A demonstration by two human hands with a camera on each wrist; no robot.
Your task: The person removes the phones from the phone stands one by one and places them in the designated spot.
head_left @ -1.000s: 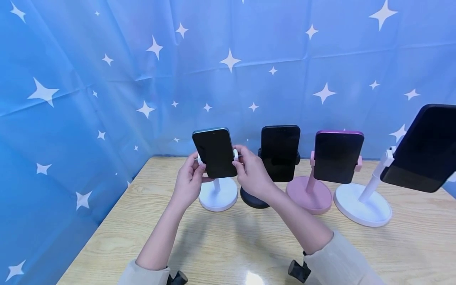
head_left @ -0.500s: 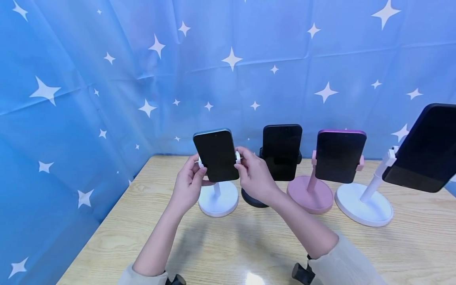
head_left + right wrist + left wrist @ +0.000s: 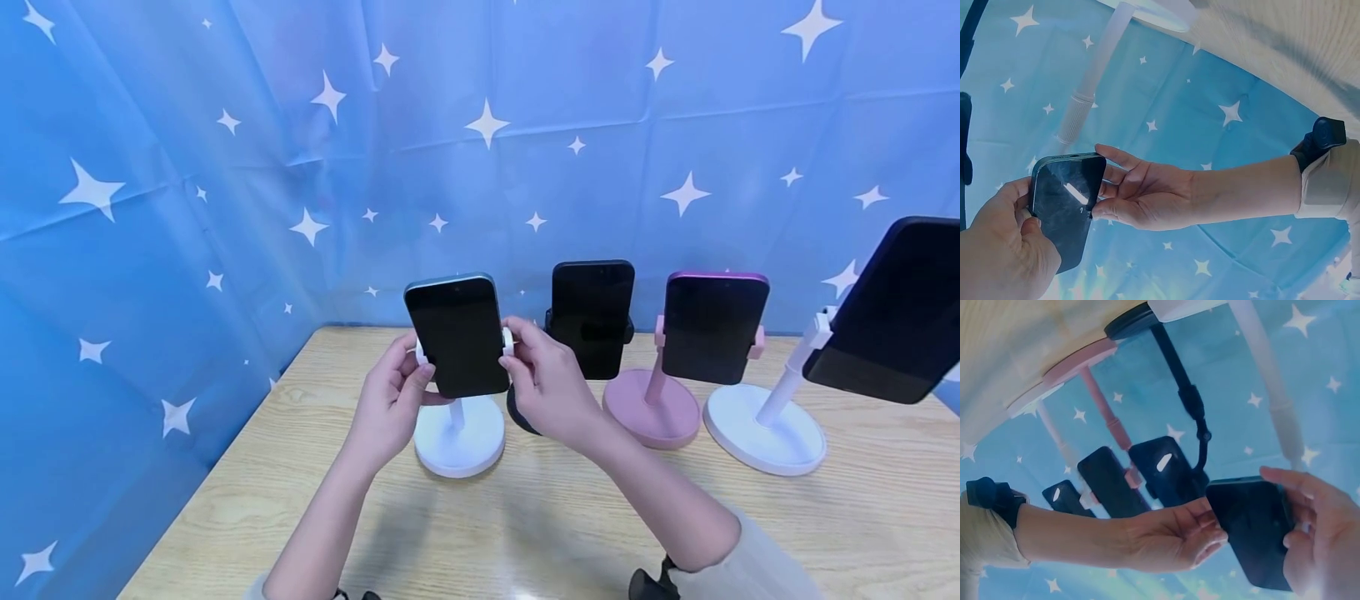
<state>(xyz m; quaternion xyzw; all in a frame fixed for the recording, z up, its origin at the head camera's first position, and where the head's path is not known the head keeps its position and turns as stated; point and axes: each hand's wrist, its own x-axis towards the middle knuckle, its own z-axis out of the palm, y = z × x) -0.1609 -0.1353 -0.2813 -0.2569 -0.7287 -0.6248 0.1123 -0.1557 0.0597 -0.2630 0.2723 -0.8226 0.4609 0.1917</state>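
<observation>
A dark-screened phone (image 3: 457, 337) with a light blue edge sits upright, slightly tilted, in the clamp of a white phone stand (image 3: 459, 446). My left hand (image 3: 390, 400) grips the clamp's left side, thumb in front and fingers behind. On the opposite side, my right hand (image 3: 551, 383) pinches the white clamp arm between thumb and fingers. In the left wrist view both hands flank the phone (image 3: 1254, 531), with the stand's pole (image 3: 1272, 394) running up to its base. The right wrist view shows the phone (image 3: 1066, 206) from the other side; the clamp is mostly hidden.
To the right stand a black stand with a black phone (image 3: 592, 321), a pink stand (image 3: 652, 410) with a purple-edged phone (image 3: 716, 329), and another white stand (image 3: 765, 432) with a large dark phone (image 3: 888, 312). Behind the wooden table (image 3: 300, 467) hangs a starry blue curtain (image 3: 420, 150).
Both hands have drawn the left white stand and its phone toward me, so its base sits nearer the table's front. The other stands have stayed in place.
</observation>
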